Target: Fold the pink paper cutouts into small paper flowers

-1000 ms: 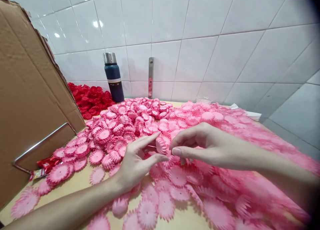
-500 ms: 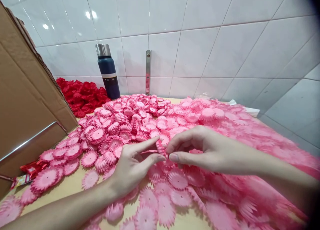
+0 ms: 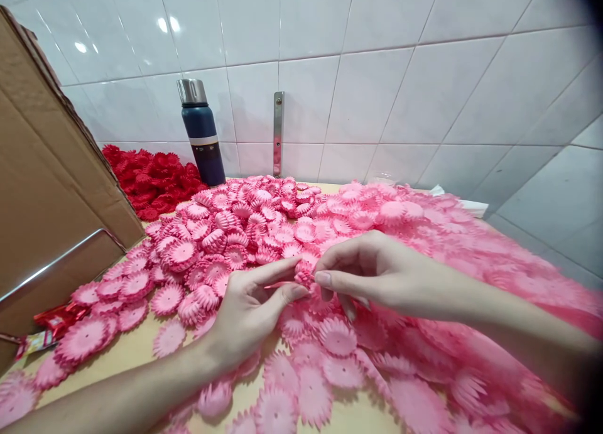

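Between the thumb and forefinger of my left hand (image 3: 257, 308) is a small pink petal disc (image 3: 304, 271) with a fringed edge, seen nearly edge-on. My right hand (image 3: 360, 274) comes in from the right, its thumb and forefinger closed on the same disc's right side; the exact grip there is partly hidden. Around and beneath both hands spreads a wide heap of pink petal discs (image 3: 181, 253). Darker-edged, curled ones lie to the left, while paler, flatter ones (image 3: 313, 399) lie in front and to the right. Several show a small hole in the middle.
A dark blue bottle (image 3: 203, 142) with a steel cap stands at the back, beside a red petal pile (image 3: 151, 179). A cardboard box (image 3: 51, 145) borders the left side. Red wrappers (image 3: 59, 320) lie near it. A metal strip (image 3: 277, 132) is on the tiled wall.
My right thumb and fingers have moved slightly left and up, onto the disc. The disc has turned a little in my left hand, which has otherwise barely moved.
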Demonstrator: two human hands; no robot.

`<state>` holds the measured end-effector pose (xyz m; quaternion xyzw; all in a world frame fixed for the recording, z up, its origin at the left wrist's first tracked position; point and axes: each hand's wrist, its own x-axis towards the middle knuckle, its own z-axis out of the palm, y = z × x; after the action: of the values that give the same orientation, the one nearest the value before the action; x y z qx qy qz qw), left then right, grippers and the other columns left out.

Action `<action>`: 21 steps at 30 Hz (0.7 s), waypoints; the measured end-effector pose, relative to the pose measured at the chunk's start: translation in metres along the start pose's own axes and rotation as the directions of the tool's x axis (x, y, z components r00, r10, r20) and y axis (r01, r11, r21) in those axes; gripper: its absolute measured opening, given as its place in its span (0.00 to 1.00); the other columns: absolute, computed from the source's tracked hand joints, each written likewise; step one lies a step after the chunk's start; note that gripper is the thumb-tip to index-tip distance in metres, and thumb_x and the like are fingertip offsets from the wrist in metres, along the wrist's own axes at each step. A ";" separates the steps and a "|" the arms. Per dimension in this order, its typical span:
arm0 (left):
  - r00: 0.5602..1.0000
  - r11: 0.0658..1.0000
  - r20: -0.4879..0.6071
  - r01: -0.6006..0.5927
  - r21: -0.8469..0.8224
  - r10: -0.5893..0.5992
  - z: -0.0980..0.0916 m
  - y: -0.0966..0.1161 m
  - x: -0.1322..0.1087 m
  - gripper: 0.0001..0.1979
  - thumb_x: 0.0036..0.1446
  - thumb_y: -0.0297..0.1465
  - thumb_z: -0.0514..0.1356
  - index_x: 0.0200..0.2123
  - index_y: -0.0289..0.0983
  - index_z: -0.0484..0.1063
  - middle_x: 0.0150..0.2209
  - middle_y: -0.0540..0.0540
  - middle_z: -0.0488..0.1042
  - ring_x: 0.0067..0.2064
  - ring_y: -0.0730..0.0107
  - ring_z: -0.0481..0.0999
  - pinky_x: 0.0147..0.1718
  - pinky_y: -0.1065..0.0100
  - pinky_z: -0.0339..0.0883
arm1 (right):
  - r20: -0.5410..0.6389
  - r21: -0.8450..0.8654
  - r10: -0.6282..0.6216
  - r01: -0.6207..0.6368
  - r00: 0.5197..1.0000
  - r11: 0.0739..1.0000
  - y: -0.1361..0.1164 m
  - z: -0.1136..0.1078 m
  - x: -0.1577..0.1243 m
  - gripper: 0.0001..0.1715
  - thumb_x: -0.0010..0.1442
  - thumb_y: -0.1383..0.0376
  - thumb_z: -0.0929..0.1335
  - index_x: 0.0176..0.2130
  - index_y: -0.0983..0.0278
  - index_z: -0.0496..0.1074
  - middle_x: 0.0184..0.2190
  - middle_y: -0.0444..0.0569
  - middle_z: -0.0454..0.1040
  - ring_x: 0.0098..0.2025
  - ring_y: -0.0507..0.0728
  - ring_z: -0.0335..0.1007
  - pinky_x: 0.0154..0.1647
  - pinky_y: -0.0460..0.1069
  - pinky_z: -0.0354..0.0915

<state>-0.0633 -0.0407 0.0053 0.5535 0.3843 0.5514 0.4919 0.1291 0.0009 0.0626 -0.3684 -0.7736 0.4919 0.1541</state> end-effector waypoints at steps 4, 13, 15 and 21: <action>0.998 0.997 0.064 -0.001 -0.081 0.006 -0.001 -0.003 -0.001 0.19 0.51 0.20 0.65 0.45 0.44 0.78 0.41 0.50 0.82 0.37 0.73 0.82 0.38 0.77 0.76 | 0.023 0.071 0.031 -0.033 0.999 0.997 0.001 -0.001 0.001 0.11 0.59 0.59 0.69 0.33 0.65 0.75 0.24 0.45 0.71 0.25 0.50 0.64 0.23 0.45 0.58; 0.998 0.997 0.068 0.015 -0.078 -0.010 -0.003 -0.005 -0.003 0.20 0.51 0.19 0.65 0.47 0.41 0.77 0.42 0.47 0.82 0.41 0.69 0.80 0.40 0.74 0.76 | 0.053 0.110 0.030 -0.036 0.998 0.993 0.002 0.002 0.000 0.12 0.60 0.58 0.69 0.33 0.66 0.74 0.23 0.43 0.68 0.23 0.49 0.60 0.21 0.44 0.56; 0.997 0.997 0.073 0.015 -0.078 -0.009 -0.003 -0.005 -0.003 0.19 0.52 0.20 0.64 0.47 0.40 0.77 0.41 0.47 0.82 0.40 0.69 0.80 0.39 0.74 0.76 | 0.056 0.103 0.029 -0.035 0.998 0.994 0.003 0.002 0.001 0.13 0.60 0.57 0.68 0.33 0.66 0.74 0.23 0.44 0.68 0.23 0.49 0.60 0.21 0.45 0.56; 0.997 0.999 0.082 -0.004 -0.042 0.007 -0.003 -0.005 -0.002 0.18 0.53 0.21 0.64 0.47 0.41 0.77 0.38 0.47 0.81 0.41 0.68 0.80 0.40 0.72 0.75 | 0.057 0.131 0.039 -0.047 0.998 0.990 0.003 0.002 0.001 0.13 0.59 0.57 0.69 0.34 0.66 0.74 0.23 0.44 0.67 0.23 0.49 0.58 0.21 0.45 0.55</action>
<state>-0.0661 -0.0413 -0.0006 0.5664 0.3504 0.5374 0.5174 0.1279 0.0010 0.0588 -0.3605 -0.7350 0.5552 0.1466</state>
